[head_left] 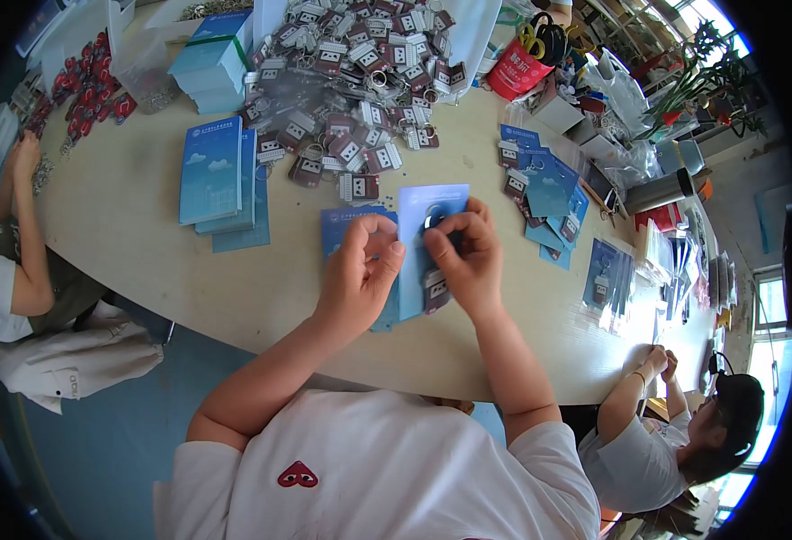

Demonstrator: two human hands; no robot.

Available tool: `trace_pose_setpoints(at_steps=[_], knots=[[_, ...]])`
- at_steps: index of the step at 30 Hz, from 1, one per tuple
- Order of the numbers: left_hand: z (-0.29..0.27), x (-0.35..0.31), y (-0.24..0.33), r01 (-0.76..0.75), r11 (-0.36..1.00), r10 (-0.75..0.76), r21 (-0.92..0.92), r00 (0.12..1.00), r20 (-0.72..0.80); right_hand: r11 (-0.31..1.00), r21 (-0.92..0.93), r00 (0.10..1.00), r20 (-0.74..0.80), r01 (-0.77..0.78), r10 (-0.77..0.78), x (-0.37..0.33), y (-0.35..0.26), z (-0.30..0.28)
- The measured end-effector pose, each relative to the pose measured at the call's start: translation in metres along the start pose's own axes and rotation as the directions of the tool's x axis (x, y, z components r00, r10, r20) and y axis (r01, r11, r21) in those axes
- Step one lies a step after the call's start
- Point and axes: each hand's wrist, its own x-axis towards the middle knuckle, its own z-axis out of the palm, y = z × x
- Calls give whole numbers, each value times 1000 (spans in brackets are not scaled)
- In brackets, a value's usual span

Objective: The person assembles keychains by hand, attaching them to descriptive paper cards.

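Note:
In front of my chest I hold up a pale blue card (417, 270). My right hand (472, 261) pinches it at the right edge, with the thumb beside the metal ring of a keychain. The keychain's dark brown and white charm (436, 292) hangs against the lower part of the card. My left hand (357, 274) is closed, fingers curled, its thumb tip at the card's left edge; its grip there is partly hidden. Under my hands more blue cards (337, 232) lie on the table, partly covered. A loose keychain (358, 187) lies just beyond them.
A large heap of keychains (364, 54) spreads ahead. Blue card stacks (211, 175) stand left; carded keychains (549, 193) and clear-bagged ones (605, 279) lie right. A red cup (515, 72) holds scissors. One person (666, 423) sits right, another (9, 261) left.

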Motion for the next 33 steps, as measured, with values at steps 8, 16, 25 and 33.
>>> trace_pose_setpoints(at_steps=[8, 16, 25, 33], knots=[[-54, 16, -21, -86, 146, 349, 986, 937, 30, 360, -922, 905, -266, -140, -331, 84, 49, -84], [-63, 22, -8, 158, 650, -115, 744, 987, -109, 767, -596, 971, 145, 239, -189, 128, 76, 27], [-64, 20, 2, 156, 988, -155, -4, 981, -118, 994, 42, 977, -193, 99, -90, 113, 86, 23], [-51, 13, -2, 90, 991, -104, -98, 984, -142, 911, -408, 998, 48, 61, -46, 114, 69, 15]])
